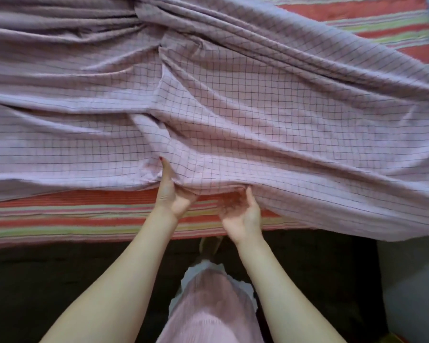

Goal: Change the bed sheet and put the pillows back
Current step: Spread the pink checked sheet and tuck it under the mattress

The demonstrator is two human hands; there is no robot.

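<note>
One pale pink cotton sheet with a thin dark grid (233, 115) is spread rumpled across the bed, its long folds running roughly left to right and fanning out from a bunch at the top middle. Its near edge is pinched between thumb and fingers of the left hand (172, 194), while the right hand (240, 214) is slipped palm-up under it, fingers hidden so grip can't really be told. Underneath, one red, green and white striped cover (84, 219) is left showing.
</note>
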